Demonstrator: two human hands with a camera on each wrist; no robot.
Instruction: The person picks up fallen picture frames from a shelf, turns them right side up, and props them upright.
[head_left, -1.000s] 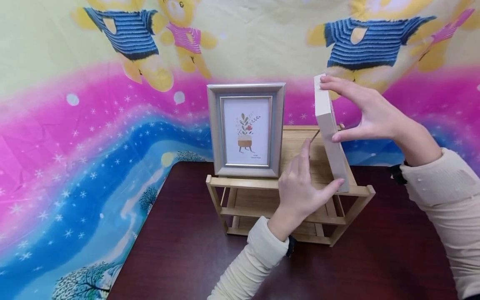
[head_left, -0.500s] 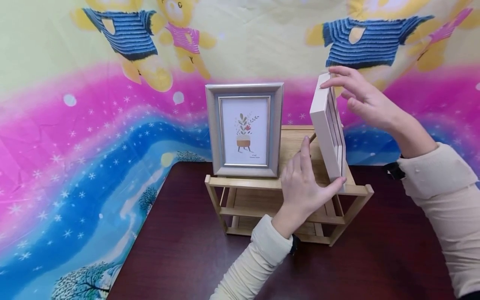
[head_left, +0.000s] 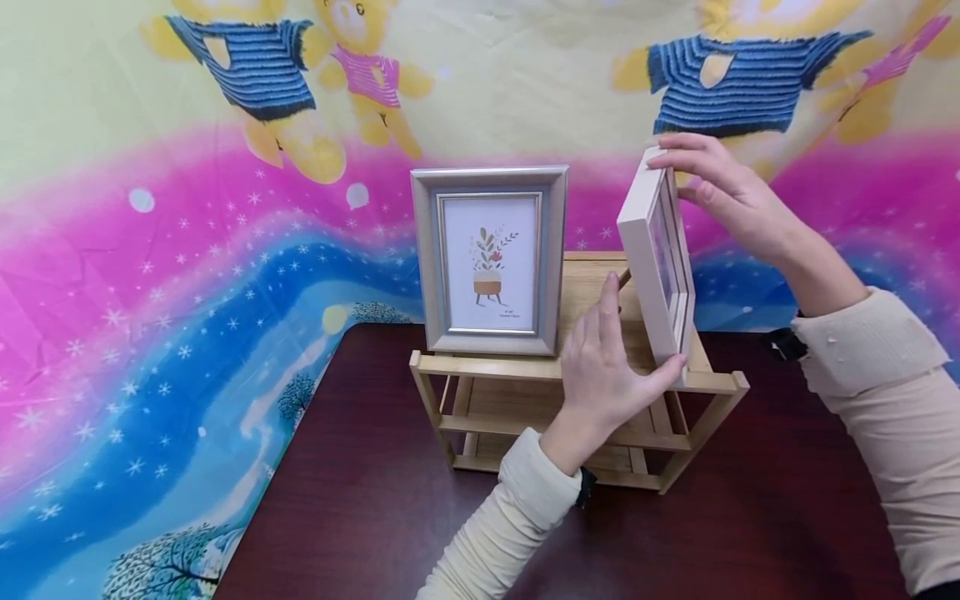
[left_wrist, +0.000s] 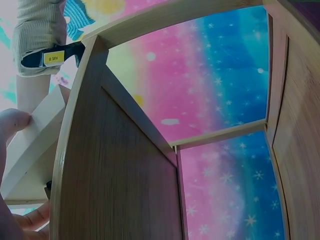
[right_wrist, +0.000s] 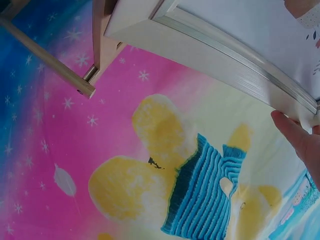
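A white picture frame [head_left: 651, 275] stands on edge at the right of a small wooden shelf rack [head_left: 487, 425], its picture side turned to the right. My right hand [head_left: 738, 200] holds its upper corner, fingertips over the top edge and thumb on the picture side. Low on the frame, my left hand [head_left: 600, 375] has its thumb at the bottom front corner and its fingers behind, near the back support. The left wrist view shows the left thumb [left_wrist: 15, 120] on the frame's side. A silver-grey picture frame [head_left: 491, 342] with a potted-plant print stands on the rack's left half.
The rack stands on a dark red-brown table [head_left: 337, 467], with lower shelves under the top one. Right behind it hangs a printed backdrop [head_left: 247, 217] with teddy bears. A front rail [head_left: 491, 365] runs along the rack's top shelf.
The white frame has turned so that its picture side shows more to the right. My right hand has shifted its hold up to the top corner; the left hand has barely moved.
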